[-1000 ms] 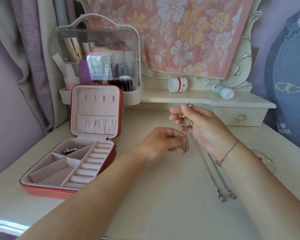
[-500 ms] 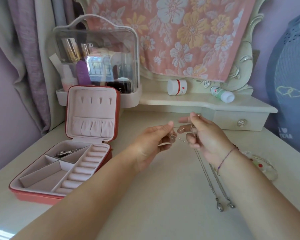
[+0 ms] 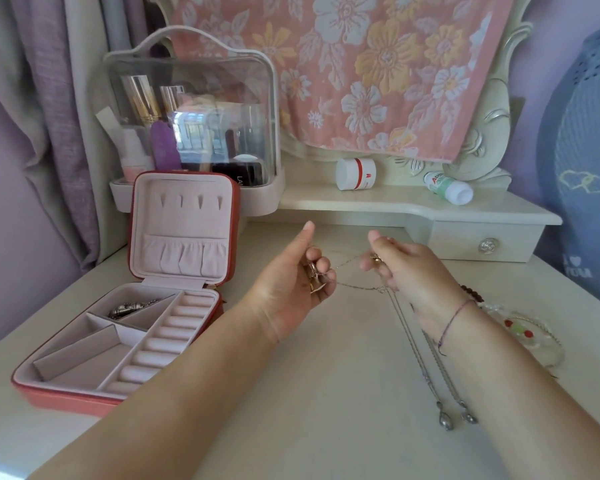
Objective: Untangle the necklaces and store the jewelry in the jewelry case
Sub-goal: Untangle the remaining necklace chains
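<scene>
A thin chain (image 3: 359, 286), fine and gold-toned, runs in two slack strands between the hands, above the desk (image 3: 326, 393). One end meets a gold pendant (image 3: 315, 283). Two silver chains (image 3: 429, 382) hang from the right hand (image 3: 407, 268) and trail down onto the desk, ending in small drop charms (image 3: 444, 421) that lie side by side.

The case (image 3: 184, 216) stands open at the left, its lid upright. A silver piece (image 3: 129, 308) lies in the rear compartment; the other compartments and the ring rolls show only lining. Bare desk lies between the case and the hands. A raised shelf (image 3: 326, 202) borders the desk at the back. A clear pouch (image 3: 523, 336) lies just right of the right forearm.

The left hand (image 3: 288, 292) has its fingers curled round the pendant and its thumb pointing up. The right hand pinches the thin chain at its fingertips, fingers bent, with the silver chains dropping from beneath it. Both forearms reach in from the bottom edge.
</scene>
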The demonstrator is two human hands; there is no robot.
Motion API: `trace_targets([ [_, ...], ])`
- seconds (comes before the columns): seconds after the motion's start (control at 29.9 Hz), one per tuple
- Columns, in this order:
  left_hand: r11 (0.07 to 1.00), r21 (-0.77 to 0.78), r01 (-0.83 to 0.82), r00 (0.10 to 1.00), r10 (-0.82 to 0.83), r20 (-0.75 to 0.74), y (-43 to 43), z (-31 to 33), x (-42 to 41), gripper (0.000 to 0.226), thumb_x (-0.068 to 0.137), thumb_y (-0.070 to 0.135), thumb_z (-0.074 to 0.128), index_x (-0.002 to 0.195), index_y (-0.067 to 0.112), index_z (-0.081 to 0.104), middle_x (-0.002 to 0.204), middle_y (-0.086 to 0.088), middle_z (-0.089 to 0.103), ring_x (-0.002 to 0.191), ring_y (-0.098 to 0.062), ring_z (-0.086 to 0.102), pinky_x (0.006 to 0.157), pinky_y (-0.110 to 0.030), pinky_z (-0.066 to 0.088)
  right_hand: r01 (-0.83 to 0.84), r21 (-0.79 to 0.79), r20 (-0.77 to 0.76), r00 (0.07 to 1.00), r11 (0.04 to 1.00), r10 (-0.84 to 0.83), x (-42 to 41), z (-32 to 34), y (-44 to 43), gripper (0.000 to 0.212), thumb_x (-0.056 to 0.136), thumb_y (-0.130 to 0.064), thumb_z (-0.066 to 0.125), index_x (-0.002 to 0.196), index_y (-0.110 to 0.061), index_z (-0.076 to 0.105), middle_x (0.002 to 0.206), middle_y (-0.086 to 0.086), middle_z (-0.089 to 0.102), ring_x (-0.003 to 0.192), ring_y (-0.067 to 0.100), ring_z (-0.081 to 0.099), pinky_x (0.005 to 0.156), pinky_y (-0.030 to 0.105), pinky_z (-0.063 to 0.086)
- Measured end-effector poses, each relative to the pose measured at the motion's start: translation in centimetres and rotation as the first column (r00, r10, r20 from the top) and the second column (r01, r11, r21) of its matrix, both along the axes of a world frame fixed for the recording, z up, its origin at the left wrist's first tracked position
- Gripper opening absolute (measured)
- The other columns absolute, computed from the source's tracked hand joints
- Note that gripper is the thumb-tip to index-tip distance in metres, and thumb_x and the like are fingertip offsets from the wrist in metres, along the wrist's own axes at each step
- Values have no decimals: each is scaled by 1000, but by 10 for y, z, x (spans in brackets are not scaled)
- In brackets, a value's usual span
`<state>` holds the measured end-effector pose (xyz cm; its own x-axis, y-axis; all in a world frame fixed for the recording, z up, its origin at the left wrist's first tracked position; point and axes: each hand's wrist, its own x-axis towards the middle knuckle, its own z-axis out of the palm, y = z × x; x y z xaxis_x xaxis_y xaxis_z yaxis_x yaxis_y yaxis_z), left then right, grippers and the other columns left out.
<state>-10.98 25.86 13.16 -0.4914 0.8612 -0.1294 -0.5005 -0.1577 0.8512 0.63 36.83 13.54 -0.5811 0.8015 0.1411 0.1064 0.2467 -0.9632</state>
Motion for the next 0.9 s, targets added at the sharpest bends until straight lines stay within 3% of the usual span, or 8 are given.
trace_targets([
  [0.1, 1000, -13, 6, 1000, -6, -5, -1, 1, -1, 38, 90, 42, 59, 62, 19, 46, 62, 2, 52, 58, -13, 52, 75, -27, 45, -132, -229, -200, 976, 964, 86, -1, 2, 0, 51, 95, -45, 48, 51, -20, 49, 56, -4, 49, 55, 14, 46, 65, 25, 39],
  [0.17, 999, -33, 17, 1000, -18, -10, 0, 0, -1, 35, 90, 40, 60, 64, 19, 49, 66, 1, 55, 59, -13, 53, 74, -27, 46, -309, -407, -389, 910, 860, 143, 1, 5, 0, 49, 95, -45, 45, 54, -18, 41, 65, 4, 57, 62, 20, 56, 71, 30, 48],
  [0.23, 997, -63, 38, 999, -39, -21, 1, -2, 0, 33, 90, 38, 61, 66, 18, 50, 68, 0, 56, 60, -13, 54, 72, -27, 47, -404, -482, -480, 864, 777, 152, 2, 7, -2, 52, 94, -47, 43, 52, -17, 38, 71, 9, 63, 67, 22, 64, 70, 33, 55],
  [0.43, 992, -110, 54, 997, -60, -48, 2, -5, 1, 32, 89, 41, 61, 68, 20, 49, 65, 3, 55, 58, -11, 54, 66, -24, 48, -397, -480, -510, 852, 783, 120, 4, 10, -2, 47, 97, -46, 40, 58, -19, 36, 59, 5, 58, 50, 15, 52, 51, 23, 49],
  [0.53, 993, -116, 36, 998, -42, -52, 2, -6, 2, 34, 89, 42, 60, 67, 20, 48, 66, 2, 57, 61, -13, 55, 67, -25, 48, -408, -487, -563, 823, 772, 80, 5, 11, 2, 47, 96, -45, 42, 57, -19, 39, 64, 3, 55, 58, 15, 50, 64, 26, 44],
  [0.67, 991, -136, 2, 1000, -6, -31, 1, -4, 0, 40, 92, 44, 56, 62, 21, 45, 66, 1, 57, 61, -14, 55, 70, -27, 45, -421, -521, -607, 794, 742, 23, 6, 11, 6, 50, 96, -44, 44, 53, -18, 42, 69, 5, 62, 67, 18, 59, 81, 33, 50],
  [0.9, 991, -88, -102, 995, 101, -9, 2, -7, -5, 32, 98, 34, 53, 70, 18, 52, 60, 4, 57, 53, -11, 56, 68, -25, 46, -424, -500, -629, 777, 755, 20, 7, 13, 4, 52, 96, -43, 44, 50, -18, 43, 72, 6, 65, 69, 19, 61, 78, 34, 49],
])
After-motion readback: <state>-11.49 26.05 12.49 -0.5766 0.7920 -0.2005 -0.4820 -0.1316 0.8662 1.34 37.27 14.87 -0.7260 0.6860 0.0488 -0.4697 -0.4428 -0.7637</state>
